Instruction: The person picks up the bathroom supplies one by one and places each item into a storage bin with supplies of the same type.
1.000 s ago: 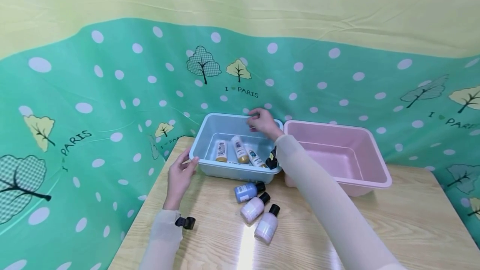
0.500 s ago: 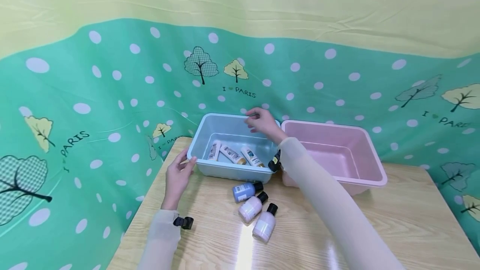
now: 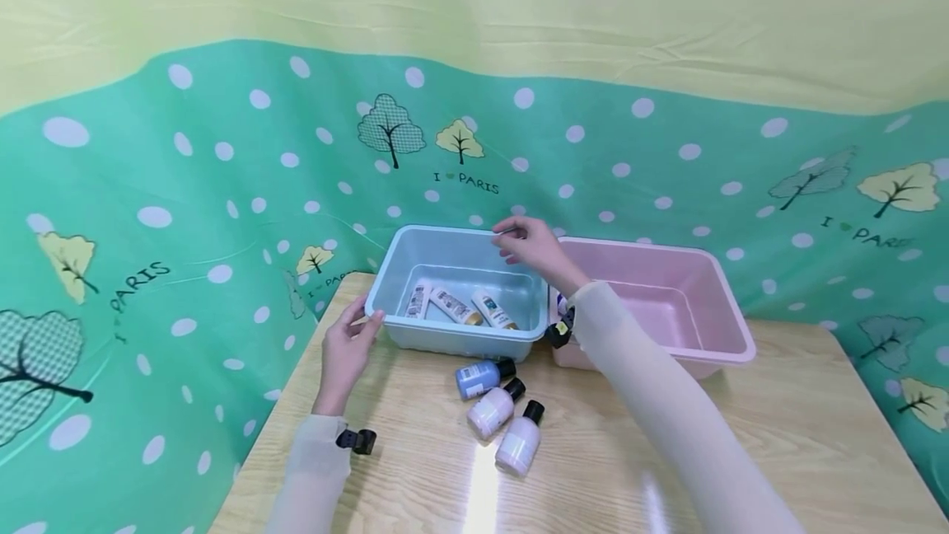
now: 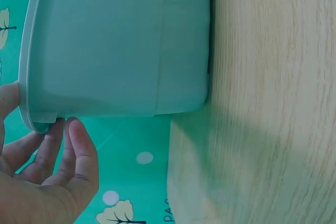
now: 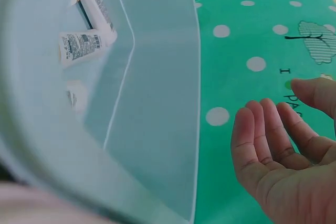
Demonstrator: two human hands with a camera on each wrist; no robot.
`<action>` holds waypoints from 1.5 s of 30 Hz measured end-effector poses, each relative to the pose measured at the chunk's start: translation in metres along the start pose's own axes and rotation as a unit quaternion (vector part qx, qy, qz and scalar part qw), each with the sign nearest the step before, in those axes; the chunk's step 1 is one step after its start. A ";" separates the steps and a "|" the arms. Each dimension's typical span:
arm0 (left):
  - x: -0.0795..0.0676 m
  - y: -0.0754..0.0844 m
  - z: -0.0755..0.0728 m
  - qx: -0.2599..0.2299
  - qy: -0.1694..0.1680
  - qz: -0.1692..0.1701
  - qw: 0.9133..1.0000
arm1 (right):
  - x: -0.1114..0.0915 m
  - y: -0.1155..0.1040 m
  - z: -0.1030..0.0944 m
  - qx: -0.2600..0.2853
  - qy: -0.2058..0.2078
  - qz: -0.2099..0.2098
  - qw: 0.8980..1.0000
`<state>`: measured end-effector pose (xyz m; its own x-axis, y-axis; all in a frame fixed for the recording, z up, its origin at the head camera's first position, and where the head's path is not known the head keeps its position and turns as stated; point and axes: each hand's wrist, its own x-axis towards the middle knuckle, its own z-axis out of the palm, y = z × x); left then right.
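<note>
A light blue plastic basin (image 3: 452, 342) stands on the table. Its front left corner rim is held between the thumb and fingers of my left hand (image 3: 346, 355); the left wrist view shows the fingers at the rim's corner. Inside lie white tubes: one at left (image 3: 418, 302), a middle one with a gold cap (image 3: 455, 306) and one at right (image 3: 494, 311). Over the basin's back right rim hovers my right hand (image 3: 539, 251), fingers loosely bent, holding nothing. In the right wrist view that hand (image 5: 286, 156) is apart from the basin wall.
A pink basin (image 3: 730, 348) stands right beside the blue one. In front lie a blue bottle (image 3: 478, 378), a pale pink bottle (image 3: 491, 413) and another pale pink bottle (image 3: 517, 445), all black-capped. A patterned curtain (image 3: 259, 147) hangs behind the wooden table (image 3: 593, 468).
The tubes in the blue basin have shifted left and settled in a new arrangement. My right hand has moved slightly to the right. My left hand has stayed on the rim.
</note>
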<state>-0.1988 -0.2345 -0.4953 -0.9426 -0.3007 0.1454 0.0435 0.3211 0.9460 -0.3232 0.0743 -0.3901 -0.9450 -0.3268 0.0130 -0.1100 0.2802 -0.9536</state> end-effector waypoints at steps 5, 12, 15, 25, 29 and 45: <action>0.002 -0.001 -0.002 0.023 0.002 0.005 1.000 | -0.011 -0.004 -0.008 -0.002 0.009 -0.010 1.000; -0.005 -0.002 -0.005 0.042 0.028 -0.008 0.999 | -0.031 -0.003 -0.022 -0.012 0.010 -0.034 0.999; -0.012 -0.002 -0.007 0.034 0.045 -0.001 0.998 | -0.043 -0.002 -0.030 -0.020 0.018 -0.048 0.998; -0.048 0.005 0.006 0.001 -0.006 -0.010 1.000 | -0.083 0.009 -0.056 -0.056 0.055 -0.056 0.995; -0.063 0.008 0.014 -0.008 -0.042 -0.009 0.999 | -0.103 0.010 -0.064 -0.091 0.072 -0.078 0.990; -0.097 -0.003 0.054 -0.003 -0.136 -0.008 0.991 | -0.187 0.047 -0.118 -0.224 0.207 -0.054 0.951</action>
<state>-0.1252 -0.1573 -0.5277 -0.9975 -0.0517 0.0484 0.0298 0.3125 0.9495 -0.1877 0.2555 -0.4022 -0.9507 -0.0186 0.3095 -0.2463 0.6514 -0.7176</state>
